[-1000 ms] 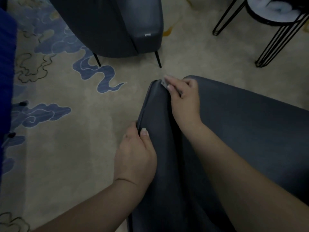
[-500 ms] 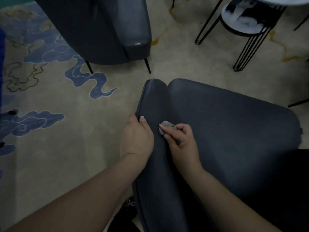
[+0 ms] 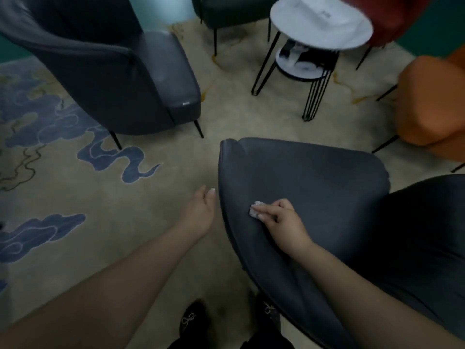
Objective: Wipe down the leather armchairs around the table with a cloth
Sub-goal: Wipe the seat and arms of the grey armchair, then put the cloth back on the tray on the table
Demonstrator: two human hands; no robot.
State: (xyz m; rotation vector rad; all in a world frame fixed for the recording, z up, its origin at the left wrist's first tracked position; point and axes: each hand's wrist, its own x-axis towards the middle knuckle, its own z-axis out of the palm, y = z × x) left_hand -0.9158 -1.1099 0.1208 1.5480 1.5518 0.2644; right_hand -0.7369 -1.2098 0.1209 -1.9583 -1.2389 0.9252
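A dark grey leather armchair (image 3: pixel 314 177) fills the lower right of the head view, seen from above its left arm and seat. My right hand (image 3: pixel 281 222) presses a small pale cloth (image 3: pixel 255 209) onto the chair's left side near the arm edge. Only a corner of the cloth shows past my fingertips. My left hand (image 3: pixel 200 212) hangs just off the chair's outer left edge, fingers loosely apart, holding nothing. A second dark leather armchair (image 3: pixel 105 79) stands at the upper left.
A round white side table (image 3: pixel 297 31) on black wire legs stands at the top right, with a lower shelf. An orange chair (image 3: pixel 430 107) sits at the right edge, another dark chair at the top. My black shoes (image 3: pixel 193 318) are on the beige patterned carpet (image 3: pixel 75 197).
My left hand has let go of the armchair's arm edge and moved off to the left. My right hand slid the cloth back along the arm toward me. The view has tilted up.
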